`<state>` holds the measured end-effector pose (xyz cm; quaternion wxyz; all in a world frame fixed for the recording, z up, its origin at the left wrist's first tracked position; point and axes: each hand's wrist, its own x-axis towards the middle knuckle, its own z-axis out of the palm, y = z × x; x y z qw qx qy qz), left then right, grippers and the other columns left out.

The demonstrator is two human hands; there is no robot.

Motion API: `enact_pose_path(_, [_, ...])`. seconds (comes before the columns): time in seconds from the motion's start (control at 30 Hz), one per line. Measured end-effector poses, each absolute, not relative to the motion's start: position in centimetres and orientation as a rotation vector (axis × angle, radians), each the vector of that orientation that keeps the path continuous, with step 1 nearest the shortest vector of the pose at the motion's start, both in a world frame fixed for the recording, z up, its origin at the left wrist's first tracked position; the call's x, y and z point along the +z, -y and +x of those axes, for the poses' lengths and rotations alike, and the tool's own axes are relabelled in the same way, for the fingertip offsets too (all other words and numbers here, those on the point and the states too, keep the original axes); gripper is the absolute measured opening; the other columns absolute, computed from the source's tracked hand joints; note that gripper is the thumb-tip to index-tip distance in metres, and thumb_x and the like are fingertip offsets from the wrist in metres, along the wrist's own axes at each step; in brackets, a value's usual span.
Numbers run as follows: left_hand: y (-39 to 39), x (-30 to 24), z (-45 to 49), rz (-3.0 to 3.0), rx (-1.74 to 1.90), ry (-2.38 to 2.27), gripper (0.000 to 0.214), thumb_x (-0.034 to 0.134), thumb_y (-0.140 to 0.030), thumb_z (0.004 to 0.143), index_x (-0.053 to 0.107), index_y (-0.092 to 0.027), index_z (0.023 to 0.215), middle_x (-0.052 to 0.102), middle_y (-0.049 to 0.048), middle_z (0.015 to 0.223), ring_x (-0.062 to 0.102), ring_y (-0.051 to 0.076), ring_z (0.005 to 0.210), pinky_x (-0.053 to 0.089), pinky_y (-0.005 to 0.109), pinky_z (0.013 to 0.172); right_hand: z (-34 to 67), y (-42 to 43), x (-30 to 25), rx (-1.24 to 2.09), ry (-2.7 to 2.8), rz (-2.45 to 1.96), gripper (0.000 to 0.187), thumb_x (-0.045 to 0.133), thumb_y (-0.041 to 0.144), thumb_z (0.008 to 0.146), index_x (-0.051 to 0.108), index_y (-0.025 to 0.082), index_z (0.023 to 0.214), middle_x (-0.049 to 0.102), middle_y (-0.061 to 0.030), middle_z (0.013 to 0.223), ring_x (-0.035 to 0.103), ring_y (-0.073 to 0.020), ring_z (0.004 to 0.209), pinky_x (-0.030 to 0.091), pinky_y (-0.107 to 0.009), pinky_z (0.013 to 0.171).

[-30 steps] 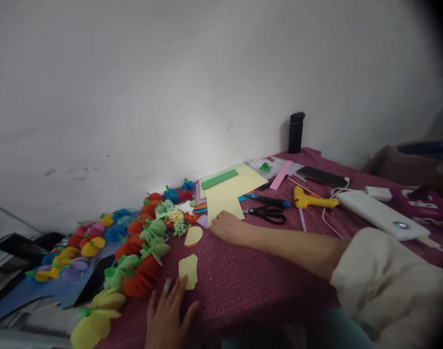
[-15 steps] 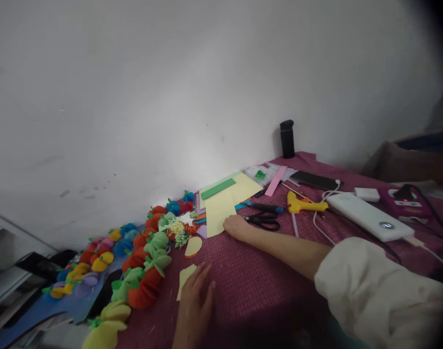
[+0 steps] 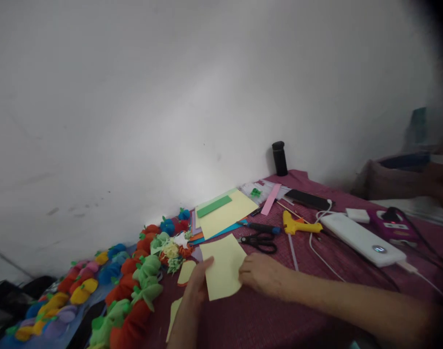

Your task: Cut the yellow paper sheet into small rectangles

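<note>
A pale yellow sheet, roughly rectangular with a slightly curved lower edge, is held up over the table between both hands. My left hand grips its left edge, thumb on the near face. At the right edge, the bent fingers of my right hand pinch the sheet. Just beyond it lie black-handled scissors. Left of the sheet are a yellow half-round cutout and another pale yellow piece, partly hidden by my left wrist.
Pumpkin-shaped soft pieces line the left side. Farther back are larger yellow sheets with a green strip. To the right lie a yellow glue gun, a white power bank and a purple power strip. A black bottle stands behind.
The yellow sheet has come off the pile toward me, carried by my right hand. My left hand has moved up and taken its left edge. The camera view has shifted slightly.
</note>
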<state>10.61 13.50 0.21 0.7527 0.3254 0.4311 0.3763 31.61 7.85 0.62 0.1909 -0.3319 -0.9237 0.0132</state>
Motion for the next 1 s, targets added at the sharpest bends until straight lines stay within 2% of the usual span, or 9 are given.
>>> enact_pose_path(0.07, [-14.0,-0.3,11.0,0.753,0.884,-0.924,0.035,0.059,-0.016,0.07,0.054,-0.003,0.102,0.067,0.0157,0.084,0.061,0.027,0.087,0.043,0.04,0.083,32.8,-8.0,0.2,0.286,2.424,-0.986,0.027,0.052,0.034,0.076,0.061,0.019,0.096,0.064,-0.0052,0.09,0.055,-0.0184,0.087,0.038,-0.03,0.077])
enact_pose_path(0.2, [-14.1,0.9,11.1,0.83,0.978,-0.84,0.026,0.061,-0.018,0.071,0.058,-0.006,0.094,0.068,0.0133,0.084,0.063,0.025,0.082,0.044,0.038,0.081,34.9,-11.1,1.0,0.766,1.794,-1.246,0.047,0.055,0.041,0.072,0.054,0.015,0.111,0.06,-0.0092,0.103,0.056,-0.0187,0.087,0.043,-0.031,0.074])
enact_pose_path(0.3, [-13.9,2.5,11.5,0.885,0.991,-0.777,0.025,0.062,-0.019,0.07,0.06,-0.009,0.093,0.068,0.0116,0.086,0.063,0.023,0.082,0.044,0.036,0.082,35.1,-13.2,1.5,1.209,1.554,-1.119,0.049,0.056,0.046,0.07,0.057,0.013,0.105,0.06,-0.0109,0.104,0.056,-0.0195,0.091,0.043,-0.031,0.077])
enact_pose_path(0.4, [-13.8,2.8,12.1,0.907,1.004,-0.765,0.026,0.064,-0.021,0.068,0.062,-0.01,0.091,0.068,0.0114,0.087,0.063,0.024,0.083,0.045,0.036,0.082,34.6,-13.8,0.9,1.603,1.4,-0.957,0.048,0.054,0.05,0.07,0.062,0.011,0.096,0.063,-0.0116,0.099,0.059,-0.0184,0.085,0.045,-0.031,0.074])
enact_pose_path(0.53, [-14.2,1.2,12.6,0.901,0.949,-0.838,0.032,0.068,-0.026,0.064,0.064,-0.007,0.089,0.068,0.0148,0.084,0.062,0.029,0.086,0.045,0.04,0.081,34.7,-13.8,-0.4,1.677,1.348,-0.912,0.044,0.062,0.045,0.064,0.065,0.008,0.087,0.066,-0.011,0.088,0.061,-0.0154,0.07,0.045,-0.028,0.068])
enact_pose_path(0.67, [-14.5,-0.2,12.7,0.933,0.854,-0.904,0.033,0.069,-0.028,0.063,0.065,-0.005,0.086,0.068,0.0159,0.078,0.062,0.03,0.083,0.046,0.041,0.078,35.5,-13.8,-0.8,1.728,1.393,-0.915,0.042,0.061,0.045,0.066,0.066,0.009,0.087,0.066,-0.0098,0.087,0.06,-0.0146,0.067,0.045,-0.027,0.064])
enact_pose_path(0.87, [-14.2,0.4,12.2,0.984,0.689,-0.88,0.033,0.062,-0.028,0.07,0.064,-0.006,0.095,0.067,0.0153,0.087,0.062,0.027,0.083,0.047,0.037,0.074,36.1,-13.8,-0.7,1.761,1.416,-1.018,0.041,0.059,0.045,0.068,0.065,0.008,0.086,0.066,-0.0086,0.08,0.057,-0.0104,0.055,0.041,-0.021,0.05])
enact_pose_path(1.0, [-13.9,0.8,11.8,0.975,0.686,-0.891,0.034,0.064,-0.029,0.069,0.064,-0.006,0.094,0.067,0.015,0.088,0.062,0.026,0.082,0.046,0.036,0.075,36.3,-13.8,-0.8,1.815,1.377,-1.014,0.039,0.061,0.043,0.067,0.065,0.007,0.083,0.066,-0.0076,0.075,0.055,-0.009,0.052,0.038,-0.019,0.046])
